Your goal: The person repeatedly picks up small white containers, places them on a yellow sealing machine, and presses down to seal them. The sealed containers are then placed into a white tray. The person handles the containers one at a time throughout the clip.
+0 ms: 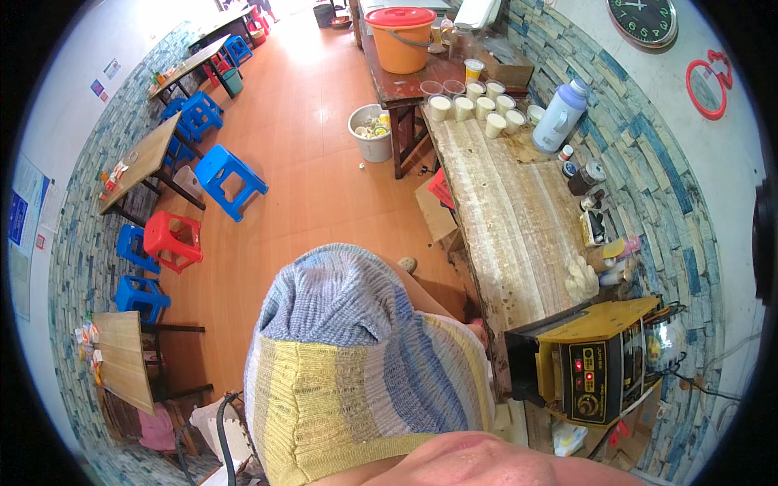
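Neither of my hands can be made out; my body in a striped knit garment (365, 381) of yellow, grey and blue fills the lower middle. Past the garment's right edge a strip of bare skin (427, 301) shows, and a small reddish patch (478, 329) by the table edge is too unclear to name. To my right stands a worn wooden table (519, 219). Several clear cups of a whitish filling (495, 124) stand at its far end, beside a pale blue thermos flask (559, 116). At the near end sits a black and yellow machine (590, 381) with lit red indicators.
Jars (587, 178) and bottles line the wall side of the table. Beyond are an orange bucket with a red lid (400, 40) and a waste bin (370, 134) on the floor. Blue stools (229, 178), a red stool (173, 241) and wooden tables (146, 162) run along the left wall.
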{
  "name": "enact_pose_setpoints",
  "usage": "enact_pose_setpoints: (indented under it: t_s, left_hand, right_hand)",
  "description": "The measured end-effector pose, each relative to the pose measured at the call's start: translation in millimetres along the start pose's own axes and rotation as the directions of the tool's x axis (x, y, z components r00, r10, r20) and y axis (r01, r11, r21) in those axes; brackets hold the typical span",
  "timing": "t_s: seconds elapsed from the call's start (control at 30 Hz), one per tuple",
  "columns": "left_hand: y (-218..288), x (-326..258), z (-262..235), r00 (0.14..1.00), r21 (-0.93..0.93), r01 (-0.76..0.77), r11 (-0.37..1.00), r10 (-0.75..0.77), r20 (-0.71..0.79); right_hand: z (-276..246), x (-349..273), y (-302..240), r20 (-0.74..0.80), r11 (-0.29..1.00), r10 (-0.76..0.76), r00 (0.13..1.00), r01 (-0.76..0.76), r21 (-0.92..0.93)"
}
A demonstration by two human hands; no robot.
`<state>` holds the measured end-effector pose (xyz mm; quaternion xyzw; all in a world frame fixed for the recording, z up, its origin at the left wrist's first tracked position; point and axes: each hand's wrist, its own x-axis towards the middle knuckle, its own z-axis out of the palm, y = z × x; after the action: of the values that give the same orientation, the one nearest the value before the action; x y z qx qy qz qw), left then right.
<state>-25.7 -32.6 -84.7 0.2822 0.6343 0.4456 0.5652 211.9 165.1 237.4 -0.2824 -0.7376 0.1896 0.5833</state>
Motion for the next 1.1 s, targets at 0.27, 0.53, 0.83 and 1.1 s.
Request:
enact_pose_setpoints:
  t_s: [0.27, 0.53, 0.83, 1.1]
  left_hand:
    - [-13, 16, 8, 0.998, -0.053, 0.048, 0.997, -0.046, 0.033]
    - [39, -4, 11, 0.996, 0.052, 0.001, 0.999, -0.006, 0.090]
    - [62, 17, 33, 0.985, -0.200, 0.076, 0.977, -0.042, 0.170]
    - [118, 45, 62, 0.945, -0.830, 0.323, 0.454, -0.102, 0.312]
  right_hand:
    - [-20, 34, 21, 0.007, 0.995, 0.039, 0.999, -0.038, -0.097]
    - [-107, 133, 52, -0.058, 0.947, 0.094, 0.994, -0.107, -0.302]
    - [31, 317, 79, -0.117, 0.922, 0.032, 0.993, -0.074, -0.380]
    - [44, 297, 53, -0.265, 0.881, -0.305, 0.915, 0.165, -0.444]
